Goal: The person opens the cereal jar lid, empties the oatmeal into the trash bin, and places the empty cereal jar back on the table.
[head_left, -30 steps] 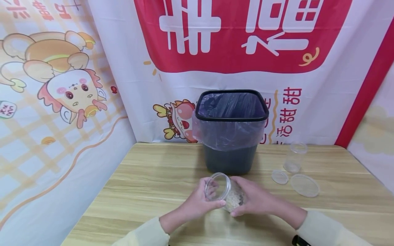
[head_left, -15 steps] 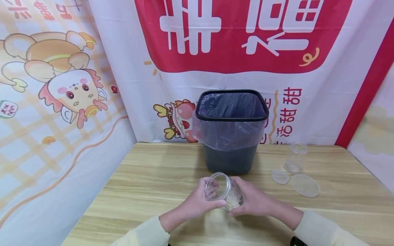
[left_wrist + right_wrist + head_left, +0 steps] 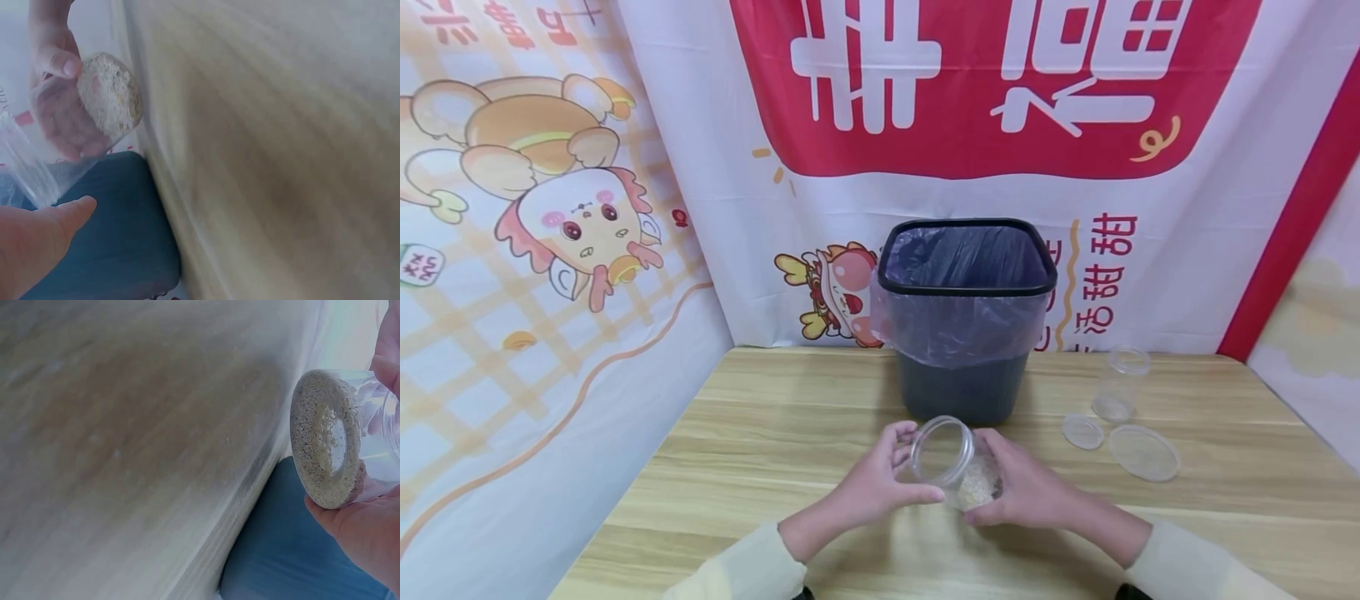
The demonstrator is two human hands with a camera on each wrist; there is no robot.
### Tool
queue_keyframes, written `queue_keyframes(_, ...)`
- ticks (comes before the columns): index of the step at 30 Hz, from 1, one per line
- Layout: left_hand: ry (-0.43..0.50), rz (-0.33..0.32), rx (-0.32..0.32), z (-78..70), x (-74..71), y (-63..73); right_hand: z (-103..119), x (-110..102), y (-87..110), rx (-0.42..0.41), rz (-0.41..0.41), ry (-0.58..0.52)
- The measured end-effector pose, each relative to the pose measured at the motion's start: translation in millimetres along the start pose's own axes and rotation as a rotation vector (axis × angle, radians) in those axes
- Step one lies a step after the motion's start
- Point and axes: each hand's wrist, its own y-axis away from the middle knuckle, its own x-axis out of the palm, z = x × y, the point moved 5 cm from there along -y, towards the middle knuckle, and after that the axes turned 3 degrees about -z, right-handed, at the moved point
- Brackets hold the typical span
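A clear plastic jar [image 3: 961,473] is tilted over the table, its uncovered mouth turned to the left. Pale grains [image 3: 977,485] lie at its bottom; in the right wrist view the grains [image 3: 312,440] form a ring around the base. My right hand [image 3: 1033,487] grips the jar's lower body from the right. Beside the mouth is my left hand [image 3: 876,487], thumb extended below the rim and fingers on the far side. In the left wrist view the left thumb [image 3: 56,228] appears apart from the jar. The right fingers show through the clear wall.
Behind the hands stands a dark bin [image 3: 962,387] with a translucent bag [image 3: 958,329] folded over its rim. To the right, an uncovered clear jar [image 3: 1116,392] stands near a small clear lid [image 3: 1082,432] and a larger lid [image 3: 1144,452]. The wooden table [image 3: 737,467] meets hanging cloths.
The jar has shifted slightly right, away from my left hand, whose fingers have loosened from around the rim. My right hand keeps its grip on it.
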Motion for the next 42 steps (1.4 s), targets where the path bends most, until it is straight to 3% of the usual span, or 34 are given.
queue_keyframes(6, -0.102, -0.067, 0.029, -8.5, -17.0, -4.5, -2.1, -13.3, 5.7, 0.059, -0.035, 0.014)
queue_keyframes(11, -0.230, -0.159, 0.124, -26.2, -34.8, -9.4, -2.7, -26.7, 11.3, 0.101, -0.080, 0.032)
queue_keyframes(21, -0.496, -0.338, 0.466, -76.9, -61.0, -23.0, 1.1, -52.6, 21.9, 0.104, -0.147, 0.047)
queue_keyframes(33, -0.613, -0.395, 0.813, -116.8, -77.2, -61.8, 1.8, -77.2, 31.3, 0.119, -0.204, 0.063)
queue_keyframes(37, -0.646, -0.392, 0.833, -123.1, -80.3, -77.3, 1.5, -83.6, 34.4, 0.124, -0.205, 0.090)
queue_keyframes(42, -0.712, -0.372, 0.741, -127.2, -81.5, -96.3, 6.6, -97.0, 33.1, 0.100, -0.223, 0.108)
